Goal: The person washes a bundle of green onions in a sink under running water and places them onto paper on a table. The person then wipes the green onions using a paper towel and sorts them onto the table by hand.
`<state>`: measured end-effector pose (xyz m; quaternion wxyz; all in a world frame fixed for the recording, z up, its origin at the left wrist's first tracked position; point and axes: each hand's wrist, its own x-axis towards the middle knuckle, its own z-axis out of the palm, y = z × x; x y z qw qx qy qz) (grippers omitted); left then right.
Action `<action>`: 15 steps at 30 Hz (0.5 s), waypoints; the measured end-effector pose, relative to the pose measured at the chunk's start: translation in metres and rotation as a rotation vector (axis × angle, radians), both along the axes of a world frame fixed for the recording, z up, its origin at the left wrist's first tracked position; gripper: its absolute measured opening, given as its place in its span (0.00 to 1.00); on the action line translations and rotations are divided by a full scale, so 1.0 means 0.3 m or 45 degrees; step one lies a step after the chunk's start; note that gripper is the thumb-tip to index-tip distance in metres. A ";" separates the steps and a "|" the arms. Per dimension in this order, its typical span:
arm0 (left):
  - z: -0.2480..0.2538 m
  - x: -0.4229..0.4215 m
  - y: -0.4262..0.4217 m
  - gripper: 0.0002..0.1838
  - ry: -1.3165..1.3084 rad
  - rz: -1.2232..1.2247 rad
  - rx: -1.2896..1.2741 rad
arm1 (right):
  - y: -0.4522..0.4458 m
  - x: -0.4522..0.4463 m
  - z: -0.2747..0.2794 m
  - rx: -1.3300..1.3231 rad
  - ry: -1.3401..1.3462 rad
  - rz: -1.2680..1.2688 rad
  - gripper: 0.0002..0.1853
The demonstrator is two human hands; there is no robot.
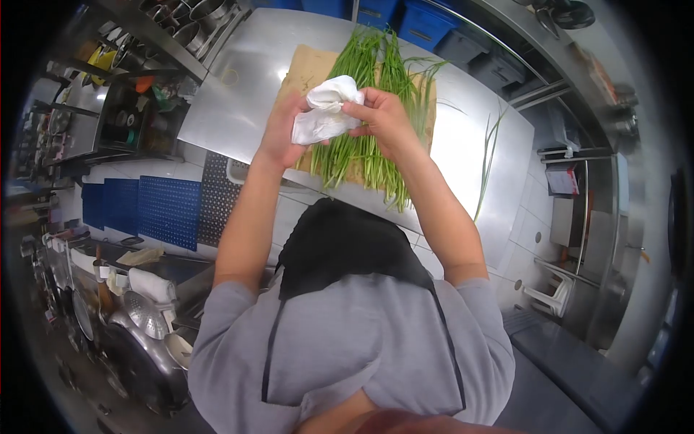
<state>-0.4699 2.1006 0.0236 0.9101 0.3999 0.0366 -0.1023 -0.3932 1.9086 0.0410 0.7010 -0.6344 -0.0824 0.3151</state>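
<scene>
A crumpled white cloth or paper (318, 124) is held between my two hands above the worktable. My left hand (283, 130) supports it from the left side, fingers partly behind it. My right hand (383, 119) pinches its right edge between thumb and fingers. Beneath them, long green stalks (376, 155) lie in bunches on a brown board or sheet (307, 64). The white material and my hands hide part of the stalks.
The steel table (246, 94) has a few loose green stalks (491, 148) at its right and a rubber band (230, 77) at its left. Blue bins (428, 23) stand beyond it. Pans and a skimmer (144, 315) are at lower left.
</scene>
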 end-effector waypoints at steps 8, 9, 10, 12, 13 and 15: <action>-0.049 0.025 0.065 0.16 0.082 0.184 0.292 | -0.059 0.010 0.011 0.123 0.036 -0.214 0.13; -0.053 0.027 0.071 0.16 0.061 0.189 0.283 | -0.070 0.016 -0.002 0.135 0.073 -0.213 0.14; -0.058 0.028 0.075 0.17 0.040 0.194 0.275 | -0.081 0.018 -0.011 0.154 0.070 -0.194 0.15; -0.061 0.026 0.072 0.17 -0.004 0.198 0.269 | -0.096 0.006 -0.019 0.193 0.071 -0.152 0.16; -0.055 0.026 0.069 0.16 -0.031 0.199 0.271 | -0.104 0.004 -0.022 0.197 0.054 -0.127 0.14; -0.062 0.032 0.092 0.15 -0.088 0.110 0.232 | -0.128 0.003 -0.037 0.205 0.019 -0.078 0.11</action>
